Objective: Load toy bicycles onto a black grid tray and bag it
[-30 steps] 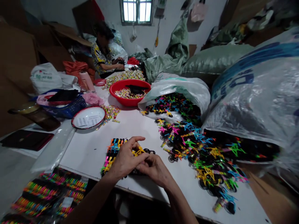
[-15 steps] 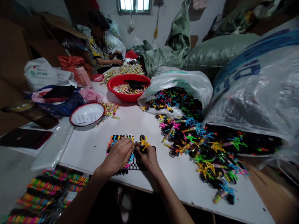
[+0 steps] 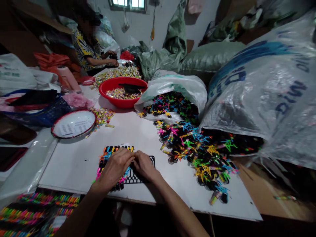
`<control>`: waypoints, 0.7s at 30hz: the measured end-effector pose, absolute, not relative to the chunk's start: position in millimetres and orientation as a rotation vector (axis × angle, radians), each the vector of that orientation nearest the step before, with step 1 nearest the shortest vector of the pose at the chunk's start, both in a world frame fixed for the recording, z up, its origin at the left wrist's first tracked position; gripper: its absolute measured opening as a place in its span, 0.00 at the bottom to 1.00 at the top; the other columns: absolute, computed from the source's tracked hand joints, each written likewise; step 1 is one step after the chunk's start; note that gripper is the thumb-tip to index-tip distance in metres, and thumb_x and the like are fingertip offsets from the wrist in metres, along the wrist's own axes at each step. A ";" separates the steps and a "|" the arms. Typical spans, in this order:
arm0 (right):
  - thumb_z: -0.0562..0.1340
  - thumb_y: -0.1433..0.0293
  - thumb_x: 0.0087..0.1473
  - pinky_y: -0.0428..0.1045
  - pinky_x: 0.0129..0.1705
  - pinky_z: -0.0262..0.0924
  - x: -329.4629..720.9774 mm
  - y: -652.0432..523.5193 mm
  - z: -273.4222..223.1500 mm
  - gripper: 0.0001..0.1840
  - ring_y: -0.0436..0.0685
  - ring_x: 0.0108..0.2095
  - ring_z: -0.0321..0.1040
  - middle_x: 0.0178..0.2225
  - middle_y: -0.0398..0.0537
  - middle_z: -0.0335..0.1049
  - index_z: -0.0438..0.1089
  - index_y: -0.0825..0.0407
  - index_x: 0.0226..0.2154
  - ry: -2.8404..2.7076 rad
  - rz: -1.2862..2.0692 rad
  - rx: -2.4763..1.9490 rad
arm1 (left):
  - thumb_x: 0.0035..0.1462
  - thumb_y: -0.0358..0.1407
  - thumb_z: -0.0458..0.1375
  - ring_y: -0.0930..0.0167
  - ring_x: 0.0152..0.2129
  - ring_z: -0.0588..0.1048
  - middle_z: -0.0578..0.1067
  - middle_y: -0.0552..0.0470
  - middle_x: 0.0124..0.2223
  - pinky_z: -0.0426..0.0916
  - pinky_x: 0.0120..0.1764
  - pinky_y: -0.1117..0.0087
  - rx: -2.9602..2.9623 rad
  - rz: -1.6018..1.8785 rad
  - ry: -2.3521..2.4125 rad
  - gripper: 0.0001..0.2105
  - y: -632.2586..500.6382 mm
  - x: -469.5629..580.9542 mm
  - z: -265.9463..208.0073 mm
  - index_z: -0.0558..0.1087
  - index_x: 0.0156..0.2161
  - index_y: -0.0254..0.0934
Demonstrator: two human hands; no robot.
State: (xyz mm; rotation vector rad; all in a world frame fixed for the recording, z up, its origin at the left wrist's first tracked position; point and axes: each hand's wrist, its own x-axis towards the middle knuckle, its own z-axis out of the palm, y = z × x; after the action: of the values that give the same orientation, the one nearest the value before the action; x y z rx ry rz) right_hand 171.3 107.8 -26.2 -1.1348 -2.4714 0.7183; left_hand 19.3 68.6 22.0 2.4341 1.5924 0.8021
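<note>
My left hand (image 3: pixel 117 166) is over a black plastic grid tray (image 3: pixel 134 180), fingers bent and pressed together. Tight against its fingertips, my right hand (image 3: pixel 145 165) lies over the tray's right part with its fingers curled in. Whatever is pinched where the fingers meet is hidden behind them. Colourful toy bicycles (image 3: pixel 101 161) with black wheels stand packed in rows on the tray's left side, partly covered by my left hand. The grid's right end shows bare openings. To the right lies a heap of loose toy bicycles (image 3: pixel 203 169), some with small candy-filled tubes.
Behind are a red basin (image 3: pixel 105 96) of small candies, a white enamel dish (image 3: pixel 58 126) and an open white sack (image 3: pixel 195 82) of toy bicycles. A large plastic sack (image 3: pixel 251 112) stands right. Filled packs (image 3: pixel 23 214) lie low left. A co-worker (image 3: pixel 86 49) sits at the far end.
The yellow toy bicycle that showed in my right hand is out of sight. Both hands have come together over the tray. The view has swung to the right.
</note>
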 end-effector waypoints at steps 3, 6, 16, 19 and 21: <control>0.55 0.77 0.57 0.45 0.37 0.58 205.9 123.3 -9.0 0.12 0.51 0.36 0.66 0.38 0.47 0.69 0.68 0.51 0.42 -2.535 0.636 -1.162 | 0.62 0.31 0.51 0.68 0.35 0.73 0.76 0.49 0.36 0.67 0.42 0.64 2.438 0.822 1.551 0.07 65.2 19.3 22.5 0.72 0.38 0.36; 0.54 0.80 0.55 0.48 0.35 0.55 237.3 147.5 3.9 0.13 0.57 0.38 0.64 0.40 0.54 0.67 0.71 0.53 0.37 -2.634 0.166 -1.430 | 0.62 0.31 0.51 0.67 0.38 0.73 0.76 0.47 0.39 0.66 0.45 0.64 2.434 0.870 1.558 0.07 63.0 18.3 27.1 0.71 0.41 0.34; 0.57 0.77 0.55 0.51 0.42 0.53 248.4 119.2 -21.8 0.09 0.58 0.40 0.61 0.39 0.52 0.67 0.70 0.52 0.37 -2.841 -0.140 -1.037 | 0.62 0.31 0.51 0.68 0.35 0.73 0.76 0.49 0.37 0.67 0.41 0.64 2.472 0.837 1.575 0.07 62.0 13.4 24.2 0.72 0.39 0.35; 0.55 0.75 0.57 0.50 0.45 0.53 261.5 105.8 -24.0 0.08 0.55 0.38 0.63 0.37 0.50 0.68 0.70 0.52 0.36 -2.712 0.007 -1.209 | 0.62 0.30 0.51 0.69 0.35 0.73 0.76 0.50 0.36 0.67 0.41 0.64 2.502 0.905 1.553 0.06 61.4 13.0 18.5 0.71 0.39 0.35; 0.53 0.74 0.60 0.47 0.42 0.54 268.9 108.5 -20.0 0.10 0.53 0.37 0.65 0.37 0.48 0.69 0.69 0.52 0.39 -2.600 0.126 -1.374 | 0.61 0.29 0.52 0.69 0.35 0.73 0.76 0.50 0.36 0.67 0.42 0.64 2.517 0.913 1.525 0.06 60.8 12.5 17.1 0.71 0.38 0.35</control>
State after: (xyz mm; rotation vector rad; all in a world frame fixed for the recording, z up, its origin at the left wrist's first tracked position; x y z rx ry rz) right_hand 268.9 108.5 -20.0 -1.3736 -2.5999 0.1263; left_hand 12.5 60.8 17.1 2.5166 1.5253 0.9127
